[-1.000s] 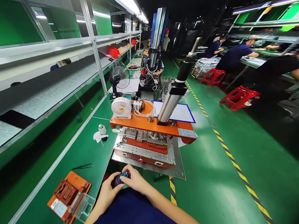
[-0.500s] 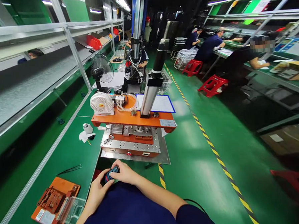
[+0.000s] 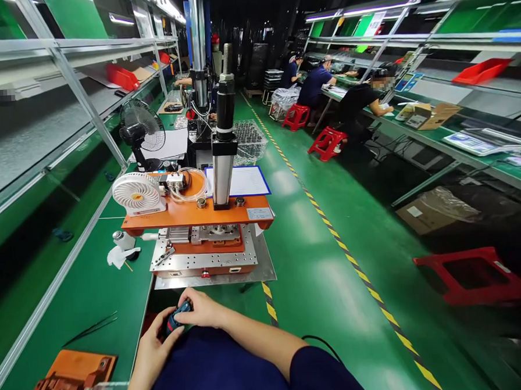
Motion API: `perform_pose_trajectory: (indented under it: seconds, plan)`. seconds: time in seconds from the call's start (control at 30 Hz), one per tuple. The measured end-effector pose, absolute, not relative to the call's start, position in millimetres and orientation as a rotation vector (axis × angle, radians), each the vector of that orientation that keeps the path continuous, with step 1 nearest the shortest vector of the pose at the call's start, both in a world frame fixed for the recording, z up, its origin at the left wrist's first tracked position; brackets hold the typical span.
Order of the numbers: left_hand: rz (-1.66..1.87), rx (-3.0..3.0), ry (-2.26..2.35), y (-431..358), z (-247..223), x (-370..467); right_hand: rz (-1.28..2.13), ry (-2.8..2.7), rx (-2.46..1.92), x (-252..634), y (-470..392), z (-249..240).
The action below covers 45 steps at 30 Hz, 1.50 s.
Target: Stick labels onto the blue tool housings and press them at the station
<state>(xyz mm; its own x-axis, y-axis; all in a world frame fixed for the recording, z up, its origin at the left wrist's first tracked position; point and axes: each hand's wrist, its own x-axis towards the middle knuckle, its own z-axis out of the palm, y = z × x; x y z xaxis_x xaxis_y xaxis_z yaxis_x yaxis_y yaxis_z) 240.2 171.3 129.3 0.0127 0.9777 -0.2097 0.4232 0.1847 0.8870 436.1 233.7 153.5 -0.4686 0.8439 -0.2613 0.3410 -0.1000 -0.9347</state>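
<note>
Close to my body, a small dark-blue object with a red band [image 3: 175,319] is held between both hands; its exact kind cannot be made out. My left hand [image 3: 156,335] wraps its lower left end, with the thumb along the near side. From the right, my right hand [image 3: 202,310] closes on the upper end, thumb pressed on top. Just beyond the hands stands a press machine with an orange top plate [image 3: 178,214] and a metal base [image 3: 185,262]. Black tweezers [image 3: 90,329] and an orange fixture [image 3: 80,367] lie on the bench to the left.
A white fan [image 3: 138,194] sits on the press, a black fan [image 3: 141,131] behind it. A white bottle [image 3: 123,240] and tissue [image 3: 116,258] are on the green bench. People work at right, near red stools [image 3: 327,143]. Yellow-black tape [image 3: 351,257] crosses the floor.
The view has swung to the right, so the press and bench sit further left and the orange fixture is partly cut off. Both hands keep the same hold on the dark-blue object.
</note>
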Motion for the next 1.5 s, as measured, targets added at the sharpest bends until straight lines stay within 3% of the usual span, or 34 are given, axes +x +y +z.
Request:
perform_pose_trajectory:
  seconds: [1.5]
  plan:
    - [0.671,1.571,1.527,182,124,264,1.784,-1.42,-1.317,468,228,136]
